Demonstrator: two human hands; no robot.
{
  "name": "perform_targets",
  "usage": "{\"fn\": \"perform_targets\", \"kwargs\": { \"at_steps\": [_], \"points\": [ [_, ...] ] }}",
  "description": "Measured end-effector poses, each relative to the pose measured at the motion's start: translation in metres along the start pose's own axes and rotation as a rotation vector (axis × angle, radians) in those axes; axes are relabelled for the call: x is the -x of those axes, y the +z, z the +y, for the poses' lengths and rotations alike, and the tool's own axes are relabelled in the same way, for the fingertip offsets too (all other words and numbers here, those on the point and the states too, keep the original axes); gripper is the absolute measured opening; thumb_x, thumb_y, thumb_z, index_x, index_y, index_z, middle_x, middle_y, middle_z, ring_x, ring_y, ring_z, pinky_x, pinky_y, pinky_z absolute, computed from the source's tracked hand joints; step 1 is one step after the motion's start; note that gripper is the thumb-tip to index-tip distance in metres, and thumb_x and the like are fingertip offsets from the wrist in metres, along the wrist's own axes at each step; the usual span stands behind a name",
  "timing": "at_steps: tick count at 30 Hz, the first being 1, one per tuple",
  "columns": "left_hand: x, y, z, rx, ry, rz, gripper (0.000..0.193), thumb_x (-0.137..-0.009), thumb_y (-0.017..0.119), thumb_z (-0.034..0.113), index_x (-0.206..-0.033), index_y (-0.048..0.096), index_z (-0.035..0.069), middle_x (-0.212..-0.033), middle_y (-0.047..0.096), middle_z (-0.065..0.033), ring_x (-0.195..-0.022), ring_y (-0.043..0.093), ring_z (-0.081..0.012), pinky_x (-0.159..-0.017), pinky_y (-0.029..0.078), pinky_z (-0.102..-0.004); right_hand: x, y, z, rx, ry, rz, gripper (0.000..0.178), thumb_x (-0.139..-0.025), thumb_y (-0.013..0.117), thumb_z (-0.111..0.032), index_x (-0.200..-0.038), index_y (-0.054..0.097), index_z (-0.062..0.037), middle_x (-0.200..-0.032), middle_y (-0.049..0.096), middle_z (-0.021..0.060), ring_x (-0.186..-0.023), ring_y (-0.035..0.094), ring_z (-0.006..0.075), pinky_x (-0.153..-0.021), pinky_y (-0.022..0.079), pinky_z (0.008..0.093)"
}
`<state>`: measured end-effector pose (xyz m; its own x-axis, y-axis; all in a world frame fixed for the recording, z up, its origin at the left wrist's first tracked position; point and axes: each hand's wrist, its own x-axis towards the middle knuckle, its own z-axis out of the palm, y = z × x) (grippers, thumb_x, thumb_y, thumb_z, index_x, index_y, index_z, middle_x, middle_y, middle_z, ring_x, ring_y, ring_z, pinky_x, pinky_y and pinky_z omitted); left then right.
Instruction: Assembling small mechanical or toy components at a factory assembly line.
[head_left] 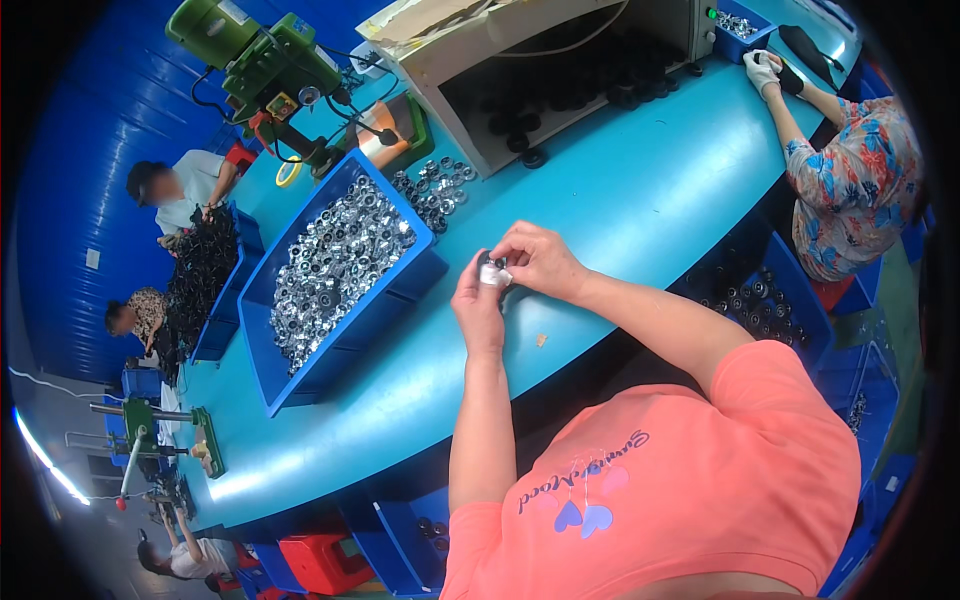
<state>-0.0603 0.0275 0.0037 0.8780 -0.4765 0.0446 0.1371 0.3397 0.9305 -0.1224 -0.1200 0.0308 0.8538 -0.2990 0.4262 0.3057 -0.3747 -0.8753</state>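
Observation:
Above the turquoise bench, both my hands are brought together around a small dark part [485, 260]. My left hand [476, 305] is closed with the part pinched at its fingertips. From the right, my right hand [545, 262] is closed on the same part, its fingers pressed together. Something white [493, 274], like a scrap of cloth or tape, lies between the fingers; its kind I cannot make out. Left of my hands, a blue bin [425, 238] holds many shiny metal and black round parts [335, 270]. More loose round parts [437, 190] lie on the bench beside it.
A green bench machine [285, 75] stands beyond the bin, and a green hand press [150, 430] at the far left. A grey open-fronted box [470, 120] with black wheel-like parts stands ahead. A gloved co-worker [850, 180] sits at right; other people work at left.

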Motion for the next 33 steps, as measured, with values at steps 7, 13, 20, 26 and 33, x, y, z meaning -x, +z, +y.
{"fn": "perform_targets", "kwargs": {
  "at_steps": [7,13,20,26,33],
  "points": [
    [0.003,0.003,-0.003,-0.134,0.108,0.058,0.027,-0.103,0.059,0.013,-0.127,0.059,0.000,-0.110,0.066,-0.0068,-0.093,0.065,-0.0137,-0.080,0.056,-0.0268,0.000,0.001,-0.010,-0.077,-0.021,-0.096,0.038,-0.079,0.073,0.000,-0.117,0.070,-0.0060,-0.104,0.062,0.0042,-0.087,0.067,0.0128,-0.075,0.056,0.0249],
    [0.004,0.004,0.000,-0.116,0.135,0.058,0.018,-0.104,0.057,0.012,-0.120,0.058,0.003,-0.096,0.063,-0.0043,-0.073,0.061,-0.0098,-0.060,0.054,-0.0253,-0.004,-0.004,0.009,-0.171,0.217,-0.181,0.040,-0.083,0.070,-0.007,-0.123,0.071,-0.0060,-0.107,0.064,0.0048,-0.090,0.063,0.0128,-0.081,0.052,0.0255],
    [0.007,0.007,0.000,-0.313,0.187,0.172,0.014,-0.105,0.051,0.010,-0.117,0.057,0.007,-0.085,0.060,-0.0021,-0.061,0.054,-0.0062,-0.049,0.048,-0.0226,0.001,-0.002,0.001,-0.238,0.167,-0.239,0.034,-0.085,0.073,-0.008,-0.119,0.075,-0.0054,-0.103,0.064,0.0044,-0.093,0.064,0.0119,-0.082,0.053,0.0263],
    [0.006,0.007,0.001,-0.387,0.139,0.207,0.021,-0.106,0.049,0.012,-0.124,0.057,0.004,-0.097,0.061,-0.0044,-0.068,0.057,-0.0076,-0.053,0.051,-0.0236,0.003,0.005,0.003,-0.186,0.211,-0.211,0.030,-0.087,0.074,-0.009,-0.117,0.075,-0.0031,-0.102,0.068,0.0039,-0.090,0.065,0.0122,-0.082,0.054,0.0267],
    [0.005,0.007,0.008,-0.198,0.062,0.102,0.030,-0.106,0.049,0.013,-0.133,0.057,0.002,-0.091,0.064,-0.0052,-0.067,0.057,-0.0071,-0.056,0.054,-0.0260,-0.003,0.005,0.016,-0.429,0.363,-0.166,0.025,-0.087,0.074,-0.009,-0.111,0.073,-0.0020,-0.103,0.074,0.0059,-0.088,0.067,0.0119,-0.080,0.054,0.0279]
  ]
}}
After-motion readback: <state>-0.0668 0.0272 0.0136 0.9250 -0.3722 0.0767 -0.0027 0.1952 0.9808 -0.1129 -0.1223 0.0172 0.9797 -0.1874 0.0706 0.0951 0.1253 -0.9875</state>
